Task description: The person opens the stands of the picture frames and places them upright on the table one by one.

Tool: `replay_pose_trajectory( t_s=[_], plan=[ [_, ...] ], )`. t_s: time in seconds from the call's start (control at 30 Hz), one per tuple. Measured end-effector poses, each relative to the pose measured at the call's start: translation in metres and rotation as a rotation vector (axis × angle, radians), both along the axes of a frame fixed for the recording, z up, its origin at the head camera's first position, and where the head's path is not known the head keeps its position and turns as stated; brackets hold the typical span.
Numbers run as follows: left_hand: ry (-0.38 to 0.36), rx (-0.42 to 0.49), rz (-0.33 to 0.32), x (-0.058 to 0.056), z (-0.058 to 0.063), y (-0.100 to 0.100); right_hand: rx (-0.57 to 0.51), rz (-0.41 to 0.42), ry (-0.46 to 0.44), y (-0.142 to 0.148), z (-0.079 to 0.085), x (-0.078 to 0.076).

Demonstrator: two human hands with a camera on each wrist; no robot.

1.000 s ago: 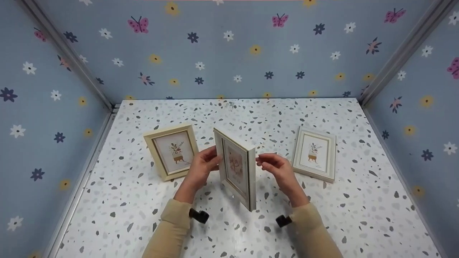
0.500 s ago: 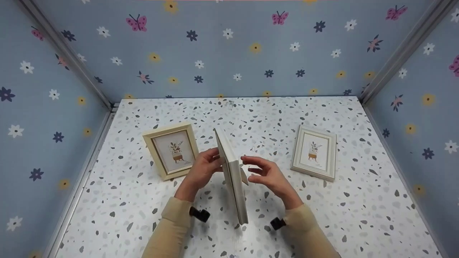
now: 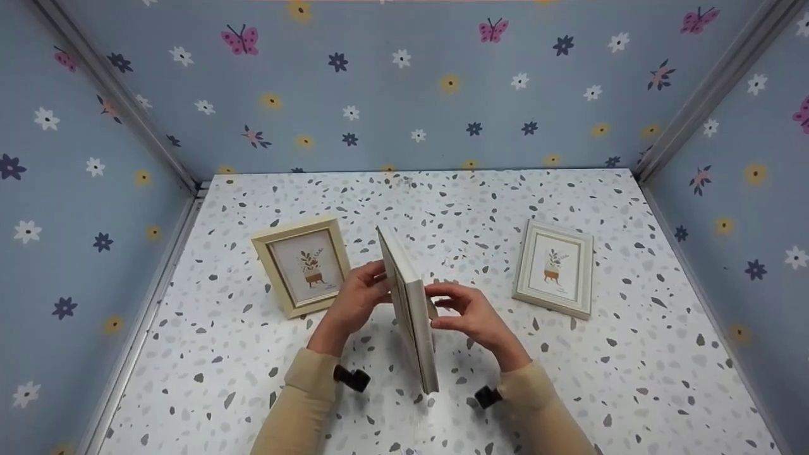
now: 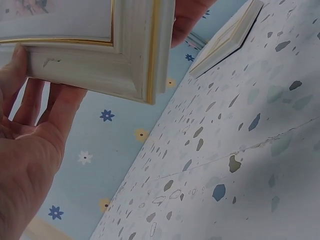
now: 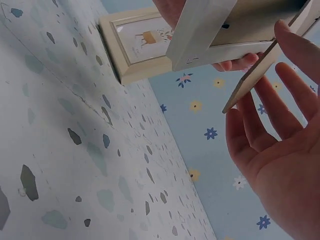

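In the head view my left hand [image 3: 357,300] grips a white picture frame [image 3: 414,328] by its side, thumb on the front and fingers behind. The frame is held up nearly edge-on, its picture side turned left. A thin gold line runs round its moulding [image 4: 132,75] in the left wrist view. On the back side, my right hand [image 3: 471,316] pinches the thin stand leg [image 5: 252,82] between thumb and fingers. The right wrist view has that leg angled away from the backing. The leg's hinge is not plainly visible.
A cream picture frame [image 3: 308,268] with a potted-plant print stands tilted on the left. A whitish frame [image 3: 553,268] with a similar print lies face up on the right. The speckled tabletop [image 3: 442,202] is bounded by flowered blue walls [image 3: 404,95].
The held frame has turned until nearly edge-on to the head view. My right hand has moved left to its back and taken hold of the stand leg. The other frames stay put.
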State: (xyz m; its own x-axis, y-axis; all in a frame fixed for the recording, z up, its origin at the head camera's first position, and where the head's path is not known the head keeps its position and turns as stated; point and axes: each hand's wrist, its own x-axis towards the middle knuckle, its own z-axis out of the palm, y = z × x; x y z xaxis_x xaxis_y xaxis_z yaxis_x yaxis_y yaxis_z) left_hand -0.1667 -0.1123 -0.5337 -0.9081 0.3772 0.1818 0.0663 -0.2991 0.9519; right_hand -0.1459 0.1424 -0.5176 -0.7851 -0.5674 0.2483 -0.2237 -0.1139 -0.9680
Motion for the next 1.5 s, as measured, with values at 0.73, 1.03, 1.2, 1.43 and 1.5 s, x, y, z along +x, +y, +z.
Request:
replay_pose_trajectory(
  t_s=[0.73,1.03,1.2,1.43,1.5],
  plan=[
    [-0.095,-0.138,0.067,-0.003,-0.003,-0.008,0.199,-0.176,0.071,0.024,0.02,-0.003],
    [-0.146,-0.242,0.114,-0.004,-0.004,-0.007,0.294,-0.186,0.107,0.033,0.026,-0.009],
    [-0.193,-0.249,0.16,-0.006,-0.007,-0.002,0.367,-0.187,0.141,0.035,0.011,-0.016],
    [-0.174,-0.241,0.201,-0.006,-0.012,0.006,0.429,-0.265,0.245,0.039,-0.023,-0.031],
    [-0.185,-0.224,0.201,-0.006,-0.014,0.007,0.427,-0.286,0.242,0.04,-0.029,-0.034]
  ],
)
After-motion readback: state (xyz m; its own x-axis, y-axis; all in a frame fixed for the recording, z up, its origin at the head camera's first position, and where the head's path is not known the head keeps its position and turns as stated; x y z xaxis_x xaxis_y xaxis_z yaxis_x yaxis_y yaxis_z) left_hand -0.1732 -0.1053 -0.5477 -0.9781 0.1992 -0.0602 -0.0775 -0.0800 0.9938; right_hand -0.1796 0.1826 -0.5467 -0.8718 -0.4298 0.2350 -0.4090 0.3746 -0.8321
